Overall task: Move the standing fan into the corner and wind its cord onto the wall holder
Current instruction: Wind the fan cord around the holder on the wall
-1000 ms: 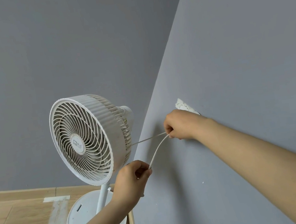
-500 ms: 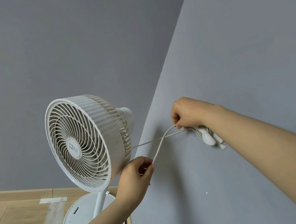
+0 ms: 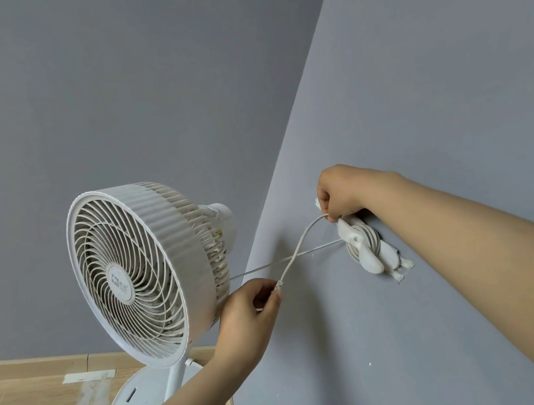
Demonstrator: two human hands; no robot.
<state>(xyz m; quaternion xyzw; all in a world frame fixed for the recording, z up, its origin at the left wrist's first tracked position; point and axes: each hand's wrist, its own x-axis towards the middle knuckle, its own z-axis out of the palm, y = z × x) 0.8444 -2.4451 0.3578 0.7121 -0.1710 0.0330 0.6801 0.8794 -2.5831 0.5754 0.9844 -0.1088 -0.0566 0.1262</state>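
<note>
Fan [image 3: 137, 273] standing in corner. Right hand [image 3: 340, 193] pinching cord [image 3: 299, 244] at wall holder [image 3: 365, 246]; left hand [image 3: 251, 312] gripping cord's lower end.

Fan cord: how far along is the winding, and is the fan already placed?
Done: the fan stands in the corner, and several turns of cord already sit on the wall holder.
In hand: the right hand pinches the cord at the top of the holder; the left hand holds the free end, a short loop between them.
Left: wrap that last loop and secure the end.
</note>
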